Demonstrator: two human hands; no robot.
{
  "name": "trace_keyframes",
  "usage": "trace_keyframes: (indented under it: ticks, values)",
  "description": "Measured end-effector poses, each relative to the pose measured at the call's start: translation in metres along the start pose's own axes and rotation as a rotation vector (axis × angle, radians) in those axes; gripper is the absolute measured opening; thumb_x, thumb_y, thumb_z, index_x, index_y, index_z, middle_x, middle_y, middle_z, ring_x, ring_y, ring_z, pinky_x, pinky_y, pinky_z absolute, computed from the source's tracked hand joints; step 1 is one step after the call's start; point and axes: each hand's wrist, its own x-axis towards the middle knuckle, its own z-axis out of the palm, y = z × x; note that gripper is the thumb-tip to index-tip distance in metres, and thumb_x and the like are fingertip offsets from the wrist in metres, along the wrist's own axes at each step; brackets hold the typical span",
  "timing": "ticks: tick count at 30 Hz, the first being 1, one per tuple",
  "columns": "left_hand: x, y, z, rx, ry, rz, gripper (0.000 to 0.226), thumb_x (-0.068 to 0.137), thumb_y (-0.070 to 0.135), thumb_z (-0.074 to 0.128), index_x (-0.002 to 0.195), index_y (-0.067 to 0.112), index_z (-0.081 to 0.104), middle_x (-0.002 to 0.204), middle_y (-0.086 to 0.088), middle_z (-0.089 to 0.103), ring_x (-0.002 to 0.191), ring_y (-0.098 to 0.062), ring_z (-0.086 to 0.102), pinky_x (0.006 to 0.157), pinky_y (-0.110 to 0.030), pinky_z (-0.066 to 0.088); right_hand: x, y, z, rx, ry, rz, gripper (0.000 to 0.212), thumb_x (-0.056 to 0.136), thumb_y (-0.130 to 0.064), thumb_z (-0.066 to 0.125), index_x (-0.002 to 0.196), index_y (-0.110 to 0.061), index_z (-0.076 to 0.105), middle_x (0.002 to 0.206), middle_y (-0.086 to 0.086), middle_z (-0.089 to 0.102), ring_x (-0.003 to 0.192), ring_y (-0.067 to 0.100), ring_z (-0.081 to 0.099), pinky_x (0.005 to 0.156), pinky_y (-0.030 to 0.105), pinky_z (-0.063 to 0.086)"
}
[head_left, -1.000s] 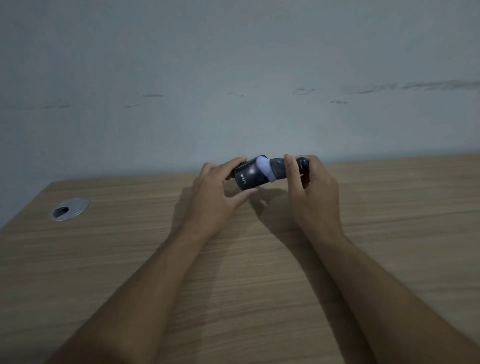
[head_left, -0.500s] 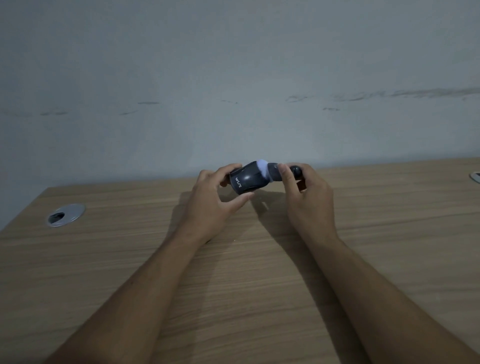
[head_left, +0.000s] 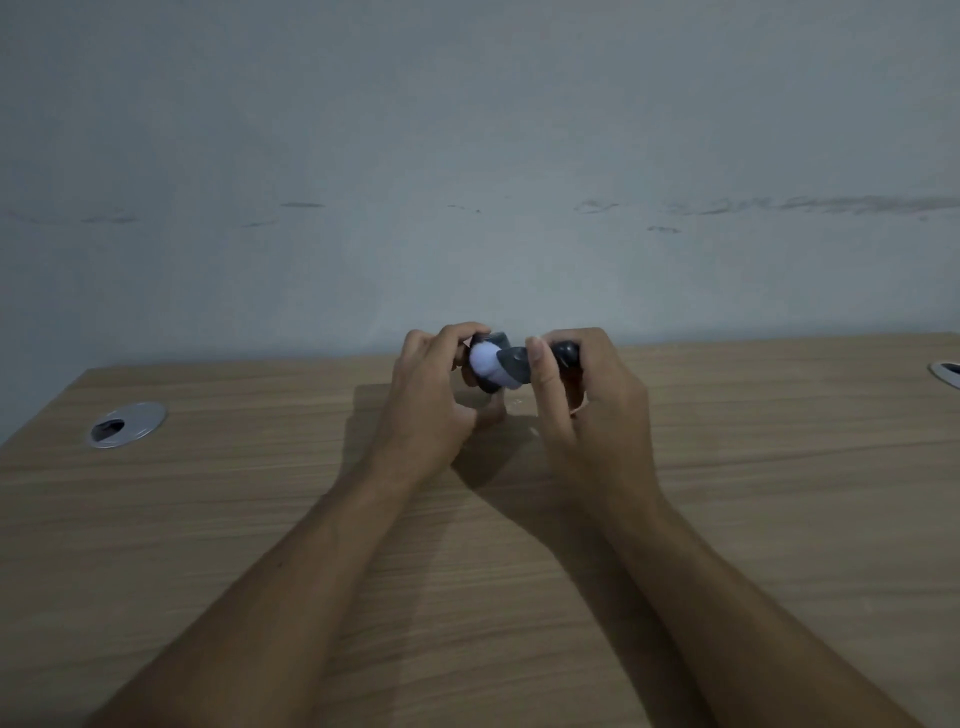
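A small dark grey device (head_left: 506, 366) with a white rounded part (head_left: 483, 358) is held above the far middle of the wooden table (head_left: 260, 519). My left hand (head_left: 434, 400) grips its left end, fingers curled over the top so most of that end is hidden. My right hand (head_left: 587, 410) holds the black right end (head_left: 567, 352), with the thumb pressed against the grey middle piece.
A round metal cable grommet (head_left: 126, 423) is set into the table at the left, and part of another grommet (head_left: 948, 373) shows at the right edge. A plain scuffed wall (head_left: 467, 182) rises directly behind the table's far edge.
My left hand has curled over the device's left end, hiding the lettered dark body. The device has turned, so more of the white part now faces me.
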Motion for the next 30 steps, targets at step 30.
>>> trace_keyframes:
  ticks: [30]
  values:
    - [0.001, -0.002, -0.004, 0.266, -0.015, 0.337, 0.068, 0.078, 0.034, 0.086, 0.142, 0.033, 0.064, 0.105, 0.019, 0.069, 0.107, -0.014, 0.054, 0.083, -0.038, 0.039, 0.009, 0.019, -0.014, -0.099, 0.065, 0.029, 0.017, 0.11, -0.028, 0.066, 0.115, -0.012, 0.071, 0.105, 0.001, 0.071, 0.084, 0.01, 0.062, 0.078, 0.023, 0.05]
